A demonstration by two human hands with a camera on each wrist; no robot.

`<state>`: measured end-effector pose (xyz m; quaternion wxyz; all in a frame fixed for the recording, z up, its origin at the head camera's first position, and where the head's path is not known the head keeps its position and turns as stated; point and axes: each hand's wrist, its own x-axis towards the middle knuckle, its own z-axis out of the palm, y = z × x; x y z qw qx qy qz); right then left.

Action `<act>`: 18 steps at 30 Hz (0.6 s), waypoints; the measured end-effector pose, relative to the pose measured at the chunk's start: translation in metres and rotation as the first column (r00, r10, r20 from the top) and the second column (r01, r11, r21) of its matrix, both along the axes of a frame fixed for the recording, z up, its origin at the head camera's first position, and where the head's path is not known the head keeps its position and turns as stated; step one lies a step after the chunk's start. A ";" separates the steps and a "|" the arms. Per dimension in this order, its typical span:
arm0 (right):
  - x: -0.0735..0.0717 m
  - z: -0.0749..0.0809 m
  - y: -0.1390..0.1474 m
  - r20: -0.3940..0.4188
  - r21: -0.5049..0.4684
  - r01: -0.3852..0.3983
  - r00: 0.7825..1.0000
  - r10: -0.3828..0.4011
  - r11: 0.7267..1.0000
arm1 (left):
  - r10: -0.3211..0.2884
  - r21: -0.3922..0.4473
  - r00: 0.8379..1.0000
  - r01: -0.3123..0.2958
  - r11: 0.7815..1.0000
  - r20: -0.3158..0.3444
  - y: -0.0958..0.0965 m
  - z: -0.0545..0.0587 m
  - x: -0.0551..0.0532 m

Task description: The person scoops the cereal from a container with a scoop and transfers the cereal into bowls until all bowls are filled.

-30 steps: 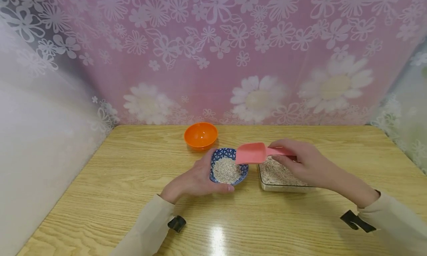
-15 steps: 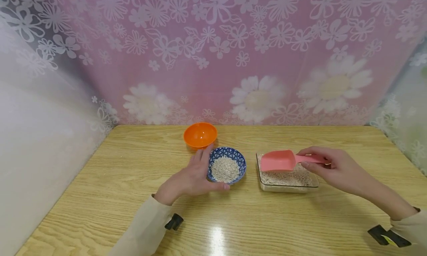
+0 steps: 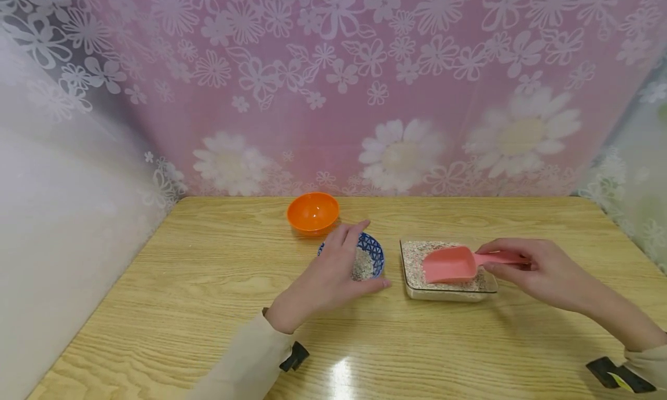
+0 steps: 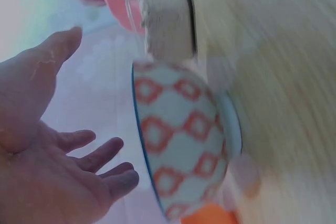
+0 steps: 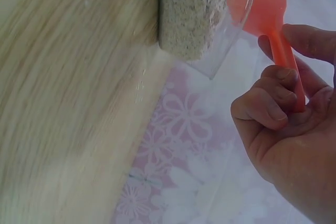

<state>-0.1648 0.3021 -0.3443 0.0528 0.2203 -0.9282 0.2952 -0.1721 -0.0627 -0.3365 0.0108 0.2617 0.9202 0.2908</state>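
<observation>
A small bowl (image 3: 372, 249), blue-patterned inside and orange-patterned outside (image 4: 178, 129), holds pale flakes (image 3: 363, 265). Above its left side my left hand (image 3: 328, 272) hovers with fingers spread, hiding part of the bowl. In the left wrist view that hand holds nothing, and its fingertips look apart from the bowl wall. My right hand (image 3: 547, 275) grips the handle of a pink scoop (image 3: 450, 265). The scoop's blade lies over the flakes in a clear rectangular container (image 3: 443, 297); whether it touches them I cannot tell.
Behind the patterned bowl stands an orange bowl (image 3: 312, 213) with nothing seen inside. A wooden table (image 3: 208, 307) carries everything. A pink flowered curtain (image 3: 323, 122) hangs along the table's back edge.
The scoop has gone right, from over the patterned bowl to over the container, and lower. My left hand has released the bowl's side and moved right above it.
</observation>
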 end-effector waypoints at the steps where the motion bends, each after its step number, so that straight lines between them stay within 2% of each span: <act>1: 0.000 0.000 0.002 -0.006 0.012 0.006 1.000 -0.006 1.000 | -0.008 0.014 1.000 0.008 1.000 0.013 0.003 0.000 0.001; 9: 0.000 0.003 0.011 -0.006 0.076 0.046 0.999 -0.046 0.996 | -0.079 0.167 0.990 0.059 0.984 0.115 0.034 -0.001 0.007; 13: 0.000 0.006 0.013 -0.031 0.082 0.046 0.999 -0.044 0.996 | -0.074 0.173 0.984 0.046 0.984 0.161 0.049 -0.002 0.012; 18: 0.002 0.008 0.015 -0.049 0.094 0.078 0.996 -0.074 0.992 | -0.030 0.146 0.977 -0.002 0.989 0.213 0.066 -0.008 0.017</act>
